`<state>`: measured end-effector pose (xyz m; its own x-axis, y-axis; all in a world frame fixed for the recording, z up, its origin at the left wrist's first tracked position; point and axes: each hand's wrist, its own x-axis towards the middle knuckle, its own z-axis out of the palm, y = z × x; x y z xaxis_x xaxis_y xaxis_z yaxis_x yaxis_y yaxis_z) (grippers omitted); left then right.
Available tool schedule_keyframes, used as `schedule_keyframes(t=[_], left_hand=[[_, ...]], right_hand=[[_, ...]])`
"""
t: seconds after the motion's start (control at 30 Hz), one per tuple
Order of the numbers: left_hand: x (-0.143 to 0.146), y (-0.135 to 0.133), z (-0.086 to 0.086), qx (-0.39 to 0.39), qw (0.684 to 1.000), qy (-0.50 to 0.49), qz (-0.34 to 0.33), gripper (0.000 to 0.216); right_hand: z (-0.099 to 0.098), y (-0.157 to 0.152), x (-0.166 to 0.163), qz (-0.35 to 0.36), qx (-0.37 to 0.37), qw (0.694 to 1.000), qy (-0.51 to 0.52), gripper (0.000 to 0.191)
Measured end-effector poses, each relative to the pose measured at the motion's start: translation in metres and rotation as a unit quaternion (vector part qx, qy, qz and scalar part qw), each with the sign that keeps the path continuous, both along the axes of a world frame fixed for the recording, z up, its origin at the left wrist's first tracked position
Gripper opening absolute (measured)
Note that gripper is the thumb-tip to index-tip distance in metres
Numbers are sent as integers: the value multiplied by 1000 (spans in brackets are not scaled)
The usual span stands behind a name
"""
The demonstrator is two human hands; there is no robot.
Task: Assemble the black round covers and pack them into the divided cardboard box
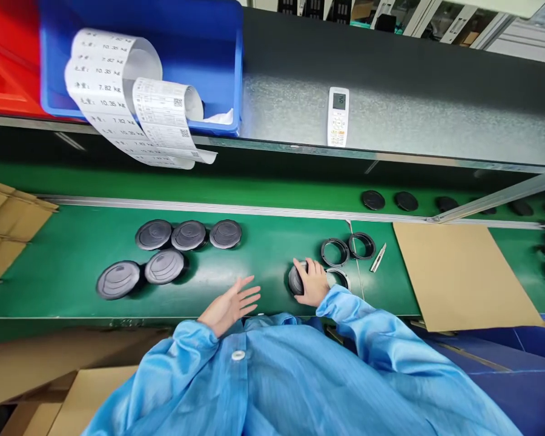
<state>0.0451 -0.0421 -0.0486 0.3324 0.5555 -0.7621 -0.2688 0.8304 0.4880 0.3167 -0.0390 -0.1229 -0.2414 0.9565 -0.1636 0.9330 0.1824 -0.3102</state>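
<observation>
My right hand (312,283) grips a round black air vent (295,280) from above, close to the green bench top. Beside that hand lie black rings (335,252); one of them is partly hidden by my wrist. My left hand (234,304) hovers near the bench's front edge, fingers spread, with nothing in it. Several more round black air vents (189,235) rest in two rows to its left, the nearest being a vent (165,266) with a curved slatted face.
A utility knife (378,258) lies right of the rings. Flat cardboard (463,272) covers the bench farther right. On the shelf above are a blue bin (140,12) with label rolls (113,79) and a white remote (338,117). Folded cardboard (9,224) stands at left.
</observation>
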Motion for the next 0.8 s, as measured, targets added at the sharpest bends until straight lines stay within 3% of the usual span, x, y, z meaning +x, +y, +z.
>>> schedule_keyframes(t=[0.17, 0.37, 0.47, 0.67, 0.8], left_hand=[[-28, -3, -16, -33, 999, 20, 21, 49], [-50, 0, -22, -42, 995, 46, 83, 35], [-60, 5, -25, -49, 990, 74, 113, 29], [-82, 13, -38, 1, 977, 174, 120, 23], [-82, 27, -49, 75, 945, 306, 86, 23]], right_hand=[[-32, -5, 9, 18, 14, 999, -45, 112], [-50, 24, -49, 7, 38, 999, -22, 110], [-41, 47, -87, 6, 58, 998, -5, 106], [0, 81, -134, 18, 167, 982, 82, 80], [-16, 83, -153, 79, 117, 984, 111, 71]])
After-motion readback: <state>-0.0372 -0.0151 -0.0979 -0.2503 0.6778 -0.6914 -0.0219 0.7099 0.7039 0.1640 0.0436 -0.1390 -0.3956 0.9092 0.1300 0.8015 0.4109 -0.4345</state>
